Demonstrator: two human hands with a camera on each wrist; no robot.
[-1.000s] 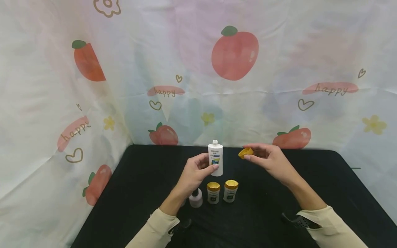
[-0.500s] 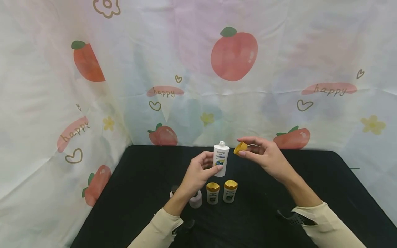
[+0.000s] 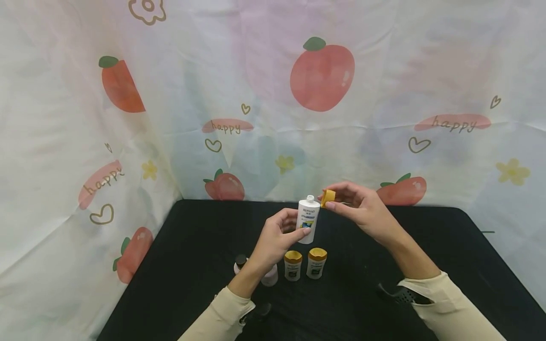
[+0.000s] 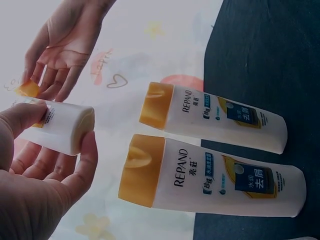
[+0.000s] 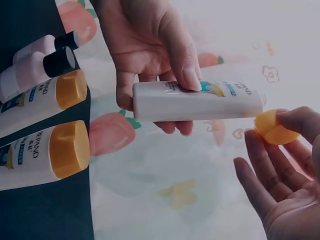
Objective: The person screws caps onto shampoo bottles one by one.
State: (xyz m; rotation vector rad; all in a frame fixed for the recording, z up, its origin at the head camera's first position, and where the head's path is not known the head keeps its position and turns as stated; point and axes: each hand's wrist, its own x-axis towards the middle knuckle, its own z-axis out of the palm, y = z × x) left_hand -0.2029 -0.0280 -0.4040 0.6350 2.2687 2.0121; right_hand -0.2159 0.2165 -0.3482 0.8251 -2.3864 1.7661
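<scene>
My left hand (image 3: 276, 235) grips a white shampoo bottle (image 3: 308, 221) upright above the table, thumb across its label. The bottle's narrow neck is bare in the head view. Just right of that neck, my right hand (image 3: 362, 208) pinches a yellow cap (image 3: 328, 198) between thumb and fingers. In the right wrist view the cap (image 5: 275, 127) is tilted close to the bottle's top end; whether they touch I cannot tell. The left wrist view shows the bottle's base (image 4: 82, 129) resting in the left fingers, with the cap (image 4: 28, 89) beyond.
Two yellow-capped shampoo bottles stand on the black table (image 3: 350, 303), one left (image 3: 292, 266) and one right (image 3: 316, 263). Left of them are two pale pink bottles with black caps (image 5: 59, 61), partly behind my left forearm in the head view. A printed curtain (image 3: 264, 71) hangs behind the table.
The left hand has carried the bottle to the right. The right hand has come left and slightly up, turning the cap onto its side and bringing it beside the bottle's neck.
</scene>
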